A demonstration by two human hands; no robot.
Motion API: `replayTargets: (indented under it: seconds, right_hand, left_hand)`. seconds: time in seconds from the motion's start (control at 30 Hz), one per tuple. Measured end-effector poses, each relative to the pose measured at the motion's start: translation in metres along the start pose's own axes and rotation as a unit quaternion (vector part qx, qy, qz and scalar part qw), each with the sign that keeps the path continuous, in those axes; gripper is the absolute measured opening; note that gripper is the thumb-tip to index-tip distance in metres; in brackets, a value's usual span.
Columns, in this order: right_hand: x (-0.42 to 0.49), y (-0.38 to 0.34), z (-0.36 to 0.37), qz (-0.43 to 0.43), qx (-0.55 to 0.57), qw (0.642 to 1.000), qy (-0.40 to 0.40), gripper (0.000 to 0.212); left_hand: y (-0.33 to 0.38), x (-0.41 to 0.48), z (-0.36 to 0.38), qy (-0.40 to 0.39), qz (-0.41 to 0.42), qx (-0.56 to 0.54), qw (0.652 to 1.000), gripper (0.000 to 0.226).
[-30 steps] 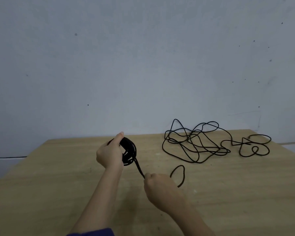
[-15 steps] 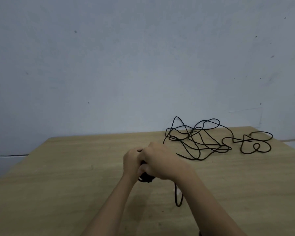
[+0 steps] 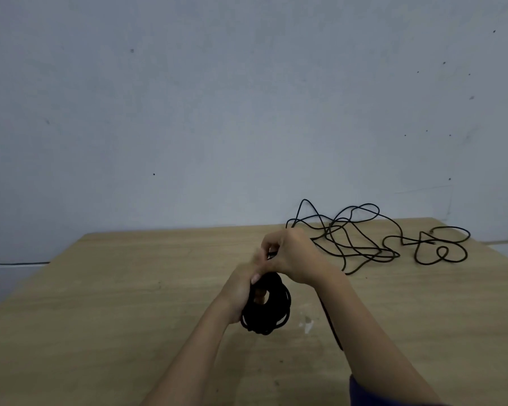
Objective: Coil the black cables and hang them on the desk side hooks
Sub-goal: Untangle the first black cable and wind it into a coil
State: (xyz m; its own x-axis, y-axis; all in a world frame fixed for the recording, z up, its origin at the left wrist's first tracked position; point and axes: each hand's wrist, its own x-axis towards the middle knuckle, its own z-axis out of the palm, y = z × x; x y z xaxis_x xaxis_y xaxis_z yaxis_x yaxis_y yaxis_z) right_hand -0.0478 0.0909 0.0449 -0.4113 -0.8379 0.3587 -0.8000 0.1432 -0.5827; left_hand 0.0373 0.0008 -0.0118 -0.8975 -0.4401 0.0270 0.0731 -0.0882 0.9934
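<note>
Where the pale, smooth-grained wooden surface [image 3: 115, 303] fills the near view, grips a thick round coil [image 3: 269, 312] of matte black cable in the left hand [image 3: 239, 291], one finger showing through its hole. Pinches a strand at the coil's top with the right hand [image 3: 295, 256]; blurred there, fingertips hard to make out. Half hides a trailing strand behind the right forearm. Has a loose cable [image 3: 361, 241] in thin tangled loops far right, by the speckled grey-blue wall [image 3: 188, 112].
</note>
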Motion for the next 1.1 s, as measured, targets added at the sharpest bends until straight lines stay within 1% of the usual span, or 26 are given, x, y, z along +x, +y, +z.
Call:
replayTargets:
  seconds: [0.07, 0.1, 0.17, 0.23, 0.3, 0.33, 0.37, 0.4, 0.5, 0.57, 0.6, 0.63, 0.67, 0.7, 0.73, 0.77, 0.8, 0.87, 0.93, 1.0, 1.1]
  right_hand:
    - [0.001, 0.01, 0.001, -0.003, 0.054, 0.999, -0.004, 0.013]
    - [0.0, 0.014, 0.003, -0.002, 0.096, 0.995, -0.01, 0.011]
    - [-0.004, 0.02, 0.009, 0.003, 0.192, 0.981, -0.031, 0.017]
    - [-0.008, 0.025, 0.016, 0.014, 0.296, 0.953, -0.058, 0.013]
    - [-0.011, 0.033, 0.022, 0.023, 0.368, 0.926, -0.084, 0.023]
    - [-0.013, 0.037, 0.024, 0.022, 0.383, 0.919, -0.095, 0.026]
    - [-0.015, 0.04, 0.025, 0.016, 0.394, 0.913, -0.105, 0.026]
    - [-0.016, 0.043, 0.025, 0.008, 0.401, 0.909, -0.112, 0.024]
    - [-0.022, 0.048, 0.02, 0.022, 0.407, 0.906, -0.114, 0.02]
    - [-0.024, 0.051, 0.015, 0.031, 0.375, 0.92, -0.106, 0.017]
    - [-0.025, 0.053, 0.014, 0.03, 0.343, 0.934, -0.096, 0.013]
    - [-0.025, 0.052, 0.014, 0.028, 0.309, 0.947, -0.08, 0.01]
    - [-0.025, 0.05, 0.016, 0.023, 0.269, 0.961, -0.059, 0.013]
    - [-0.025, 0.043, 0.02, 0.012, 0.23, 0.973, -0.033, 0.018]
    - [-0.025, 0.036, 0.027, -0.001, 0.203, 0.979, 0.001, 0.023]
    - [-0.026, 0.029, 0.036, -0.011, 0.199, 0.979, 0.036, 0.026]
    - [-0.028, 0.026, 0.045, -0.008, 0.212, 0.975, 0.064, 0.029]
    - [-0.031, 0.026, 0.059, 0.033, 0.227, 0.97, 0.08, 0.035]
    - [-0.036, 0.03, 0.066, 0.074, 0.22, 0.972, 0.049, 0.037]
    - [-0.039, 0.032, 0.068, 0.095, 0.222, 0.97, 0.005, 0.036]
    - [-0.043, 0.035, 0.062, 0.112, 0.251, 0.959, -0.069, 0.017]
  left_hand:
    - [0.0, 0.0, -0.003, -0.008, 0.035, 0.039, 0.999, 0.092]
    - [-0.002, 0.002, -0.006, -0.011, 0.051, 0.049, 0.997, 0.095]
    - [-0.001, 0.001, -0.008, -0.024, 0.061, 0.065, 0.996, 0.094]
    - [0.0, -0.004, -0.005, -0.044, 0.065, 0.079, 0.994, 0.09]
    - [-0.004, -0.006, -0.006, -0.048, 0.064, 0.079, 0.994, 0.105]
    - [-0.005, -0.007, -0.007, -0.052, 0.057, 0.076, 0.994, 0.106]
    - [-0.007, -0.007, -0.008, -0.053, 0.053, 0.074, 0.994, 0.101]
    - [-0.007, -0.008, -0.009, -0.058, 0.052, 0.076, 0.994, 0.089]
    - [-0.001, -0.013, -0.014, -0.089, 0.055, 0.092, 0.99, 0.048]
    - [0.006, -0.018, -0.018, -0.086, 0.044, 0.084, 0.992, 0.021]
    - [0.009, -0.02, -0.017, -0.081, 0.038, 0.072, 0.993, 0.012]
    - [0.011, -0.021, -0.016, -0.078, 0.034, 0.061, 0.994, 0.019]
    - [0.012, -0.022, -0.014, -0.064, 0.031, 0.045, 0.996, 0.027]
    - [0.012, -0.019, -0.011, -0.04, 0.037, 0.02, 0.998, 0.028]
    - [0.012, -0.017, -0.007, -0.003, 0.042, -0.011, 0.999, 0.023]
    - [0.011, -0.013, -0.004, 0.046, 0.052, -0.046, 0.997, 0.02]
    - [0.009, -0.008, -0.002, 0.103, 0.058, -0.08, 0.99, 0.023]
    - [0.009, 0.001, -0.003, 0.208, 0.08, -0.098, 0.97, 0.031]
    - [0.012, 0.005, -0.007, 0.264, 0.1, -0.094, 0.955, 0.03]
    - [0.014, 0.006, -0.011, 0.273, 0.096, -0.084, 0.954, 0.025]
    - [0.013, 0.005, -0.01, 0.281, 0.058, -0.047, 0.957, 0.03]
